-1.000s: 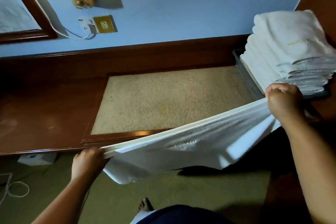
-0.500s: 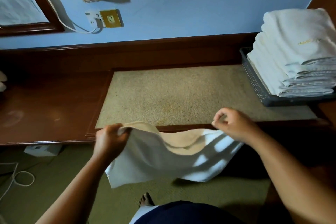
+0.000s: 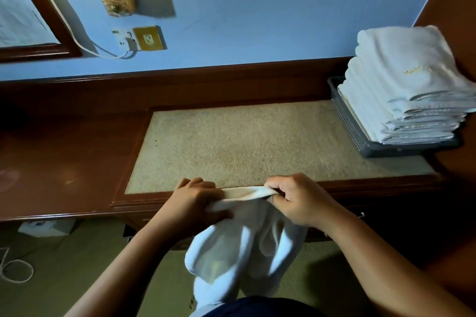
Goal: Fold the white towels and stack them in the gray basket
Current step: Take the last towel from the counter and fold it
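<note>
Towel (image 3: 239, 255) hangs bunched at 6 o'clock, off the front edge of the desk (image 3: 64, 162). Left hand (image 3: 195, 201) and right hand (image 3: 296, 198) each grip its top hem, close together. Gray basket (image 3: 353, 134) sits on the desk at 2 o'clock, with folded towels (image 3: 401, 90) stacked above its rim.
</note>
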A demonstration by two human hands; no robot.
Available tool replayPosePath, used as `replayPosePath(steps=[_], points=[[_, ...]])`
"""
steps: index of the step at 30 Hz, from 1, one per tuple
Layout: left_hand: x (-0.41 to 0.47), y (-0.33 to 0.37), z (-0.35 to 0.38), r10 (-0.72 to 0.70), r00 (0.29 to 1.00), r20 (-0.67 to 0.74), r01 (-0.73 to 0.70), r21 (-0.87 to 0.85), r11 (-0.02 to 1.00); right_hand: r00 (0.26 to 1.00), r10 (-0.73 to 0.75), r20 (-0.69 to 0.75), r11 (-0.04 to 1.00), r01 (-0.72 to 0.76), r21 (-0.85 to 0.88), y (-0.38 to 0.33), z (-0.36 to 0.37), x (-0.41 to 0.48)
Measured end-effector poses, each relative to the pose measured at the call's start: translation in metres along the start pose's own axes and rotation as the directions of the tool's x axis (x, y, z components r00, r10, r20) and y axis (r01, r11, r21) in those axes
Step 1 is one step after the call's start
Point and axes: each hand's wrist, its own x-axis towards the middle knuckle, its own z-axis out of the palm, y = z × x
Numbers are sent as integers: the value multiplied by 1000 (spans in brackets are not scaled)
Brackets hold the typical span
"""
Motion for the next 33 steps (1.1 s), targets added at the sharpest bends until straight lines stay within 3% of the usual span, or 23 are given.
replayPosePath(steps=[4,7,11,18,24,28,33], points=[[-19,-21,33,-81,991,108,77,44,996,997,11,-72,999,-14,-36,10,-15,-4],[-30,-26,35,-241,958,158,269,-185,945,994,35,-106,998,-41,-54,20,-23,-6],[-23,-21,30,-284,959,-7,264,-347,900,995,14,-96,998,-20,-58,22,-30,-8],[5,3,38,-247,956,-160,182,-338,923,999,-12,-53,1000,10,-28,9,-32,-10],[13,21,35,-187,982,-24,150,-502,852,999,-20,-48,999,21,27,5,-43,-10],[9,21,38,-139,976,171,219,-713,666,996,25,-89,997,-18,77,6,-47,-12],[2,21,38,-128,967,222,254,-758,601,979,109,-174,987,-86,134,6,-52,-11]])
